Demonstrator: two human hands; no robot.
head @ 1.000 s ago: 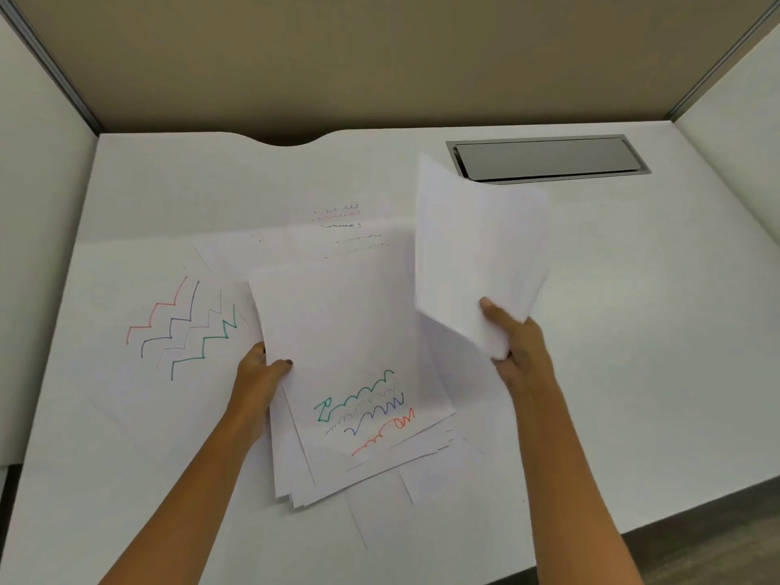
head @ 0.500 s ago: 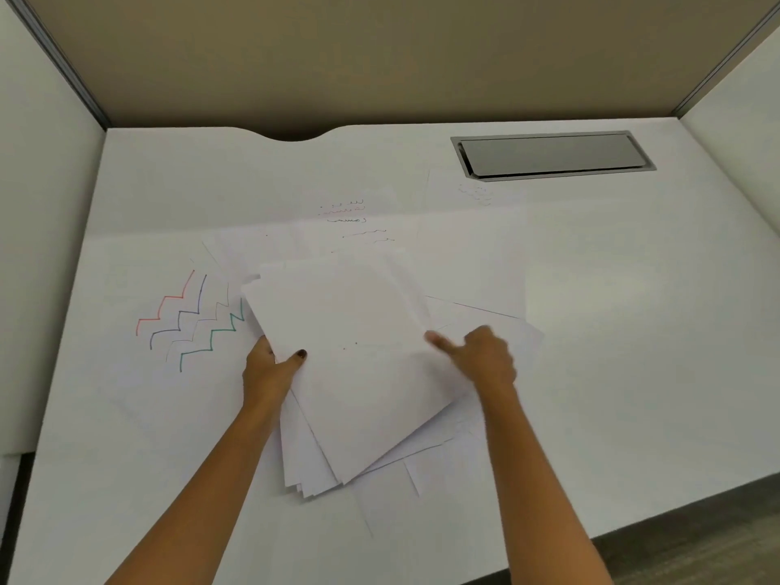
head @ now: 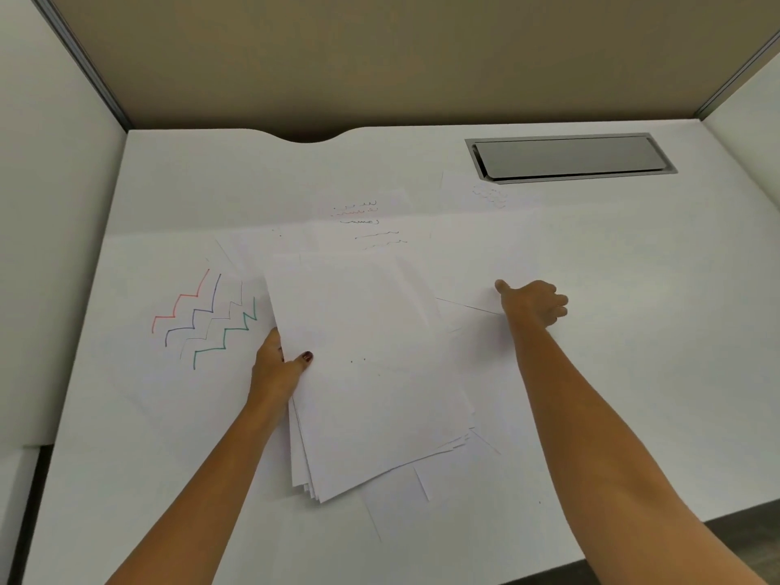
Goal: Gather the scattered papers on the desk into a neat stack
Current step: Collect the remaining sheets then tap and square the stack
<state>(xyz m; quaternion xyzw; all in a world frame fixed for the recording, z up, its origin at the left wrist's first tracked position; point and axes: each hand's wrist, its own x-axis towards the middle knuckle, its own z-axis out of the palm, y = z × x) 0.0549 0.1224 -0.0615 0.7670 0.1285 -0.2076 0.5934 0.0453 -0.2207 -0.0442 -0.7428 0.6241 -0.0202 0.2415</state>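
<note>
Stack | zigzag sht L | scribble sht behind | hatch far R

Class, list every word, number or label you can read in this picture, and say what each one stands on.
No readable words, numbers or labels.
White zigzag-drawing sheet, left: red, blue and green lines only, no text.
White scribbled sheet, far middle: wavy marks, too faint to read.
White faintly marked sheet beside the grey metal hatch: too faint to read.
</note>
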